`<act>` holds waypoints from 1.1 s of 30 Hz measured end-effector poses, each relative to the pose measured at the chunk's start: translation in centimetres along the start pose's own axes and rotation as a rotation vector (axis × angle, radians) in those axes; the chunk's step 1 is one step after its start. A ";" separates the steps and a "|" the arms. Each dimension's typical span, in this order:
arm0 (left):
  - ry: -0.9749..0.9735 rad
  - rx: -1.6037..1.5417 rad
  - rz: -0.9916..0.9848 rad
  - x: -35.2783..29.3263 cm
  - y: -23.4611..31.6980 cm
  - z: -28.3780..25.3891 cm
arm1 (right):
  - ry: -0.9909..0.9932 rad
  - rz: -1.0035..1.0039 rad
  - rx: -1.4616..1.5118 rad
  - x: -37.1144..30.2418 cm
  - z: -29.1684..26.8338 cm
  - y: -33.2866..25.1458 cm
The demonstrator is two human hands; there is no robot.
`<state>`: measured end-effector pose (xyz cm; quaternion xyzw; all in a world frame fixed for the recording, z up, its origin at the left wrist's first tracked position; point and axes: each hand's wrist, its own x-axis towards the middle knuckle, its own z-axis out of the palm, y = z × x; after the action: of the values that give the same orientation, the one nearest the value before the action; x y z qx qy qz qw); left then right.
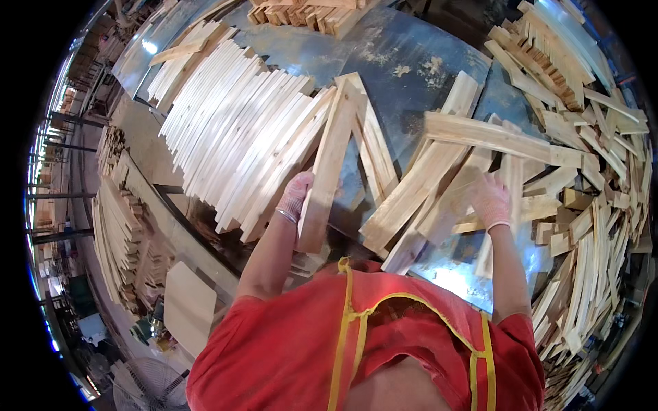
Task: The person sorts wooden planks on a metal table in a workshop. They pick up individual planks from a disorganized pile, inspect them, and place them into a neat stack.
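Observation:
My left hand [296, 195], in a pale pink work glove, is closed on the left edge of a wooden board [329, 168] that is tilted across the table. Under that board's far end, a second board [373, 147] slants the other way. My right hand [491, 200], also gloved, is over a loose heap of boards on the right; motion smears its fingers, so its grip is hidden. Close by it, one board [483, 133] lies across others, with a wide board [421, 195] beneath. Left of my left hand lies a long row of pale boards [240, 127] laid side by side.
A blue-grey metal table [391, 58] bears the wood. Stacked boards [308, 15] sit at its far edge, and a jumbled pile [582, 253] rises on the right. More boards [120, 233] are stacked at the left, above a floor fan [151, 383].

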<state>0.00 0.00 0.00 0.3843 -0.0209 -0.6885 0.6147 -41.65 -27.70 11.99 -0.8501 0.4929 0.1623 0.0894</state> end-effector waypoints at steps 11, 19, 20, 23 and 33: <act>0.557 2.103 0.554 -6.7 4.2 3.9 | 0.130 0.029 0.228 1.7 4.9 -28.3; 0.546 2.267 0.679 -6.2 5.0 -0.9 | 0.167 0.353 0.647 -3.0 6.0 -18.3; 0.493 2.266 0.594 -5.4 5.2 0.2 | 0.088 0.357 0.862 -4.5 1.5 -16.5; 0.458 2.293 0.435 -3.5 6.8 2.7 | 0.246 0.271 0.831 -8.0 0.1 -13.2; -0.057 2.155 0.650 1.5 0.8 13.2 | 0.954 0.482 0.738 -11.8 -7.2 9.8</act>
<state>-6.57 -7.39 8.94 0.6752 -0.7180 -0.1270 0.1115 -54.24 -25.23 23.08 -0.6078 0.6790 -0.3974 0.1078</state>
